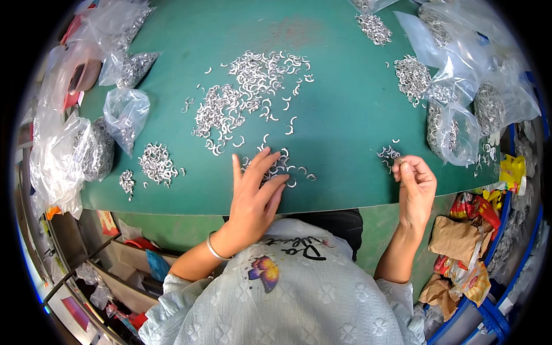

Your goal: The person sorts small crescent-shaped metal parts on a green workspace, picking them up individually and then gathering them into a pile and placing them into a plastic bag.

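Note:
My left hand (254, 187) rests palm down, fingers spread, over a small group of curved silver metal pieces (282, 167) near the table's front edge. Beyond it spreads the main heap of the same crescent-shaped pieces (253, 80). On the right, my right hand (415, 184) is raised with thumb and forefinger pinched together. Whatever sits in that pinch is too small to make out. Just beside those fingertips lies a little pile of crescent pieces (388, 154) on the green tabletop (339, 115).
Clear bags of metal pieces crowd the table's left side (95, 149) and right side (454, 132). Smaller piles lie at the near left (157, 163), far right (413, 77) and top right (374, 29). Brown paper bags (460, 238) stand below the right edge.

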Tool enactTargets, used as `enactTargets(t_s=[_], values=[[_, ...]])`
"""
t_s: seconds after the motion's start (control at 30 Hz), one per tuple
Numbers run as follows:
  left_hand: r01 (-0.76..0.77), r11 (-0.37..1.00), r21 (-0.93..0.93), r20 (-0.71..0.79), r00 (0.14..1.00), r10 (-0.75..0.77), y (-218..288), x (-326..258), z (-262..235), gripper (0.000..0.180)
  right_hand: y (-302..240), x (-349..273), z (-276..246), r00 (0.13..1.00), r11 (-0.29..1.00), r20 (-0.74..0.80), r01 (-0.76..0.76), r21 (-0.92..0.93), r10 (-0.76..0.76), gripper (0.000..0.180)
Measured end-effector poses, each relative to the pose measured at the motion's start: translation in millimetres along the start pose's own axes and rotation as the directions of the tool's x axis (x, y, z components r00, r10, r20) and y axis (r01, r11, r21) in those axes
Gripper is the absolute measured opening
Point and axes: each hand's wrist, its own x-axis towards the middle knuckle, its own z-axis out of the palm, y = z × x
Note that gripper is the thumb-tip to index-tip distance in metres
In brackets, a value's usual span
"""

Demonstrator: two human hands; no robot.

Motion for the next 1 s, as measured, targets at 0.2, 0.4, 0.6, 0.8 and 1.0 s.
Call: enactTargets(t_s=[0.2, 0.4, 0.6, 0.8, 1.0], values=[[-0.002, 1.0, -0.003, 0.001, 1.0, 0.002, 0, 2, 0, 0.023, 3, -6, 7, 0.982, 0.939, 0.169, -0.139, 0.314, 0.089, 0.016], [0.004, 1.0, -0.004, 0.007, 1.0, -0.004, 1, 2, -3, 0.024, 1, -8, 13, 0.991, 0.969, 0.111, -0.098, 0.228, 0.075, 0.012], [-0.036, 0.999, 0.016, 0.012, 0.999, 0.036, 0, 2, -3, 0.023, 14, 7, 2, 0.919, 0.834, -0.195, 0.201, -0.514, -0.341, 0.005], [-0.035, 0.999, 0.018, 0.023, 0.999, 0.035, 0, 2, -2, 0.024, 19, 22, -12, 0.846, 0.364, 0.04, 0.271, -0.891, -0.532, 0.007], [0.006, 1.0, 0.004, 0.028, 1.0, -0.006, 2, 1, -2, 0.026, 14, 17, -15, 0.868, 0.496, -0.032, 0.253, -0.831, -0.495, 0.01]])
